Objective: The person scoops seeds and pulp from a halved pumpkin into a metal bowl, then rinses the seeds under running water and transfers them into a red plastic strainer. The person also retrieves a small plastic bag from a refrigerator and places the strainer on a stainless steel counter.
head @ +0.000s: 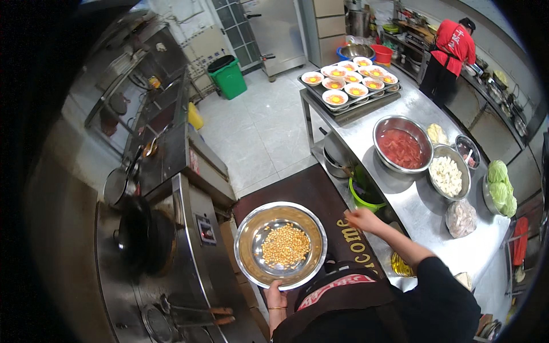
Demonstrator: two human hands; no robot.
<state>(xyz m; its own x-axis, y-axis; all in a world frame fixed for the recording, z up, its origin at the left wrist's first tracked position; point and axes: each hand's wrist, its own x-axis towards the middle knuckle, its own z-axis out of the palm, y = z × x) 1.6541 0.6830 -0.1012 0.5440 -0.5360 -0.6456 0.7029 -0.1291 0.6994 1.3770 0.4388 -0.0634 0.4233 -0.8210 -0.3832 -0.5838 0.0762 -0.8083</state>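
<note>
A wide stainless steel bowl (281,245) is in front of me, with golden nuts or beans, perhaps peanuts, (286,246) spread over its bottom. My left hand (275,291) grips the bowl's near rim; its fingers are partly hidden beneath. Off to the bowl's right, beside the steel table's edge, my right hand (363,219) is raised with bent fingers, and whether it holds anything small I cannot tell. On the steel table (437,214) stand a steel bowl of red meat slices in liquid (399,149), a bowl of white chopped pieces (446,176) and a filled plastic bag (461,219).
Stacked trays of small egg-topped bowls (351,85) stand at the table's far end. Green cabbages (499,188) sit at its right. A stove counter with a black pot (143,240) and strainers (158,323) lies left. A person in red (454,47) works at the back counter.
</note>
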